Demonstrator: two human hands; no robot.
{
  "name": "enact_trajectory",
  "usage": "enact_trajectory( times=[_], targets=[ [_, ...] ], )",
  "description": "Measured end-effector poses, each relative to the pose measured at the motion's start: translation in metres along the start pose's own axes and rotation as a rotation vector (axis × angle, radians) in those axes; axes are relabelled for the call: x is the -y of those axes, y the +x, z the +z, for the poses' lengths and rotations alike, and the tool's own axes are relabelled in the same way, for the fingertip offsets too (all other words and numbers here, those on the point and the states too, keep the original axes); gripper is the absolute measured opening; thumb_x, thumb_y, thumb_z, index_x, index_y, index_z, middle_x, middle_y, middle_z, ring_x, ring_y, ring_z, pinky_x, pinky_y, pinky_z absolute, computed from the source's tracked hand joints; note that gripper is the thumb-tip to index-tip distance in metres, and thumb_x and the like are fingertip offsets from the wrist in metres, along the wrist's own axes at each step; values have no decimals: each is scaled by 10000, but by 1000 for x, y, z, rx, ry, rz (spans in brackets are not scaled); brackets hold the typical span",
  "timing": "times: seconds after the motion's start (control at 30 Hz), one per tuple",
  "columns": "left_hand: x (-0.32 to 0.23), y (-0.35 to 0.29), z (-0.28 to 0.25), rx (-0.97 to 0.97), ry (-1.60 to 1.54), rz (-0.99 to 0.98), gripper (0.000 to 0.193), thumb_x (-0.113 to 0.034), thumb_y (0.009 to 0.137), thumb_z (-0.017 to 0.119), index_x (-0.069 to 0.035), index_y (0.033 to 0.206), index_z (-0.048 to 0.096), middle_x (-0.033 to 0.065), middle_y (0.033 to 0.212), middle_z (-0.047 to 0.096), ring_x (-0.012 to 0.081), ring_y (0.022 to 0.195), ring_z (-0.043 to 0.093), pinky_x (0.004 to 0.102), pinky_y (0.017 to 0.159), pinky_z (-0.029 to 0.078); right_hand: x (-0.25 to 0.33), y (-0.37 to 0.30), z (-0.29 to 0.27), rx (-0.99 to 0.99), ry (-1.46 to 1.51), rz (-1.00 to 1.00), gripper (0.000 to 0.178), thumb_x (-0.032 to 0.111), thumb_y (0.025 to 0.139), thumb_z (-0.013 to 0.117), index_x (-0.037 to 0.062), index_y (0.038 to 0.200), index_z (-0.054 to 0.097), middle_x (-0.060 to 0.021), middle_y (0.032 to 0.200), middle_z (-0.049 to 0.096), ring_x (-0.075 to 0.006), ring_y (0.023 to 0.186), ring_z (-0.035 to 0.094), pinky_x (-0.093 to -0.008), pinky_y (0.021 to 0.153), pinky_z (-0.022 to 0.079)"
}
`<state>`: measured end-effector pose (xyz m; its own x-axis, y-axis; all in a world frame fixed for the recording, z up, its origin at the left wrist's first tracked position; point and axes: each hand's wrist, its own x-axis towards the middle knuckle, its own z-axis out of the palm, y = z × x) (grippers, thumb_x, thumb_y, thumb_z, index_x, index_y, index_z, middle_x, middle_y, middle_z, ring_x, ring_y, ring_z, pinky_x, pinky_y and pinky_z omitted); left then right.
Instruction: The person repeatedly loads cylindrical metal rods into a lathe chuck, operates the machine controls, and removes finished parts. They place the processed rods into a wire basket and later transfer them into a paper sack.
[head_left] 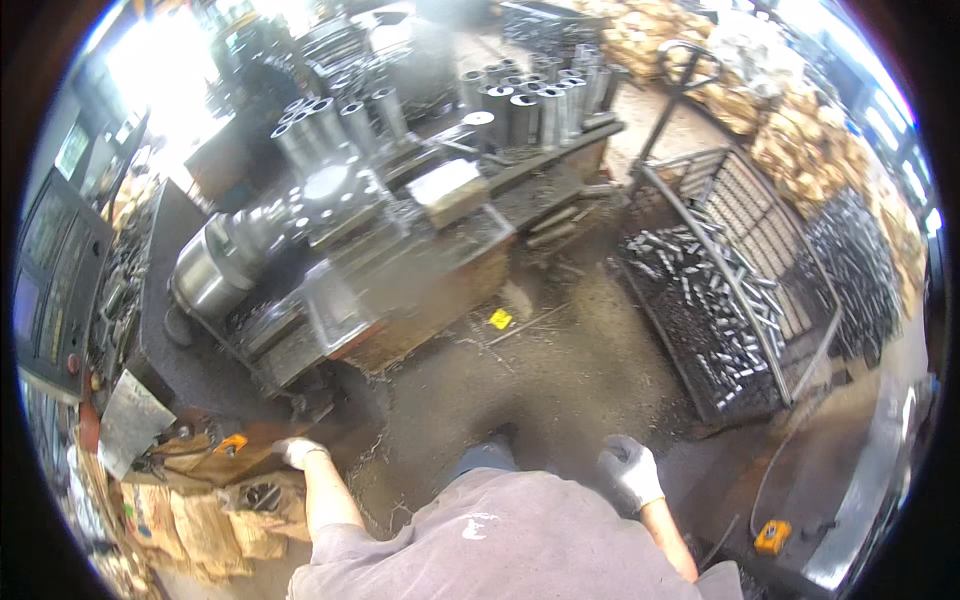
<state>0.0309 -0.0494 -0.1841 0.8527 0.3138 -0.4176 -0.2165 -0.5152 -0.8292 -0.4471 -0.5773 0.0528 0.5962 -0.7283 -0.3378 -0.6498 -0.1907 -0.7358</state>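
My left hand [298,452], in a white work glove, is held out at the lower left, nearest an orange box-shaped part [231,444] on the low ledge. Its fingers are too small and blurred to read, and nothing plainly shows in it. At the lower right hangs my right hand [631,474] in a white glove with grey fingers. The fingers are loosely bent, with no object visible in them. Ahead of me stands a lathe-like machine with a shiny round chuck [212,268] and a round turret [330,184]. A pale rectangular block [447,192] rests on its bed.
Several upright metal tubes [524,120] stand behind the machine. To the right is a wire-sided cart [745,185] with many short metal pieces [725,300]. A control panel [60,270] is at the left. A yellow piece [501,319] lies on the floor, and another orange box [772,537] sits lower right.
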Motion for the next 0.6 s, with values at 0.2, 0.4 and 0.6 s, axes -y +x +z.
enact_trajectory(
  times=[0.2,0.4,0.6],
  targets=[
    [104,-7,95,-134,-1473,-986,458,-196,1072,561,-12,1490,529,223,1303,687,313,1088,729,487,876,609,78,99,34,353,-236,-129,451,302,883,774,50,1257,746,-200,1103,791,-337,1032,776,-407,940,602],
    [104,-5,30,-398,-1318,-795,453,-243,1053,606,-22,1446,559,193,1236,693,288,1026,713,453,839,593,86,173,49,559,-434,-325,486,383,937,690,111,1340,709,-233,1244,742,-434,1122,713,-500,981,566],
    [-45,-51,-152,-442,-1905,-125,453,-290,1035,651,-32,1402,590,164,1168,699,262,965,697,420,802,577,59,219,-9,569,-519,-220,482,355,920,682,127,1345,688,-206,1198,762,-427,1091,721,-511,941,575]
  ],
)
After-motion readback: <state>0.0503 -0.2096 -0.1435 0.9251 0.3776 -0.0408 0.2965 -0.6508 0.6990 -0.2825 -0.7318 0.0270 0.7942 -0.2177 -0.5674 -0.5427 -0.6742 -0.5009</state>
